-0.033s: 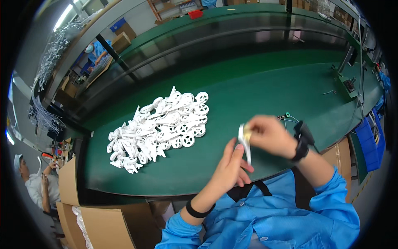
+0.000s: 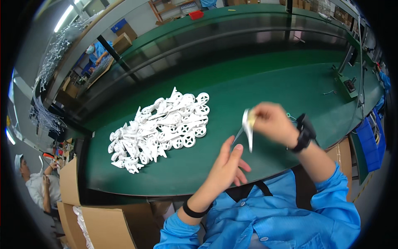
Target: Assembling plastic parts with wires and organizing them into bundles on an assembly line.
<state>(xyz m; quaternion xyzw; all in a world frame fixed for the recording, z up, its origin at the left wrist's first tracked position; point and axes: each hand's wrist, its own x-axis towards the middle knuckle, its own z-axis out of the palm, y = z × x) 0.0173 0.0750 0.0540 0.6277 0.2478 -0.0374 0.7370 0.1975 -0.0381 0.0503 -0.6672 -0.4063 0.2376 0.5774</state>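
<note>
My right hand [image 2: 273, 122] is closed on a white plastic part [image 2: 248, 132] that tapers to a narrow tail pointing down. Something pale yellow [image 2: 251, 118] shows at its fingertips, too blurred to name. Just below and to the left is my left hand [image 2: 226, 168], thumb and index finger pinched on a thin greyish strip [image 2: 238, 135] that runs up to the white part. Its other fingers are loosely curled. Left of both hands, a large pile of similar white plastic parts [image 2: 166, 124], several with spoked round ends, lies on the green bench top [image 2: 248, 87].
Beyond my right hand lies a small green ring with wires [image 2: 289, 115]. A green fixture [image 2: 345, 86] stands at the right end. An open cardboard box [image 2: 105, 226] sits below the bench at left; a blue bin [image 2: 369, 143] hangs at right. Other people work at far left.
My right hand has risen slightly with the white part, away from my left hand. The thin strip now shows in the gap between them.
</note>
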